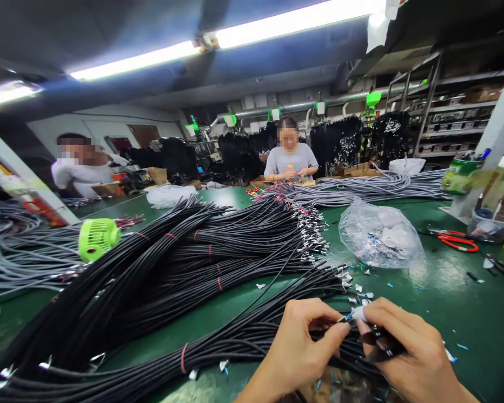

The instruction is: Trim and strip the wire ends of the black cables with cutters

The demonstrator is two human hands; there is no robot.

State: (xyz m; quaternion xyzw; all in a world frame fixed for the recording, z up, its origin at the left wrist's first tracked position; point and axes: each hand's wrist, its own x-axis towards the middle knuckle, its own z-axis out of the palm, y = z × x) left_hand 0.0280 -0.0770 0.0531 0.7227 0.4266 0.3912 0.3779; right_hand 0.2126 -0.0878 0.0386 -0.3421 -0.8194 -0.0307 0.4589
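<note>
At the far left, grey cable bundles (21, 252) are spread over the green counter (445, 313), and a small lime-green fan (97, 238) is set just beside them. A co-worker in a white shirt (79, 173) is seated behind that end of the counter. The middle of the counter is covered by a large heap of black cable bundles (172, 268), tied here and there with red bands, their ends fitted with small metal terminals (313, 238) that point to the right. A second co-worker in a grey shirt (291, 159) is seated at the far side, with further grey cables (373, 187) laid across the counter nearby. At the bottom, the left hand (302, 347) is closed in a pinch on the black wire (319, 327) at its end, thumb and forefinger pressed together. The right hand (403, 350) is met just beside it, its fingers pinched on a small white connector piece (358, 313) at the wire tip, while several dark wire ends (380, 344) are gripped against its palm. Loose white and blue scraps are scattered around both hands. Further right, a clear plastic bag of small parts (380, 235) is set on the counter, and red-handled scissors (456, 240) lie beyond it, near a clear container (489, 226) and a green can (462, 174).
</note>
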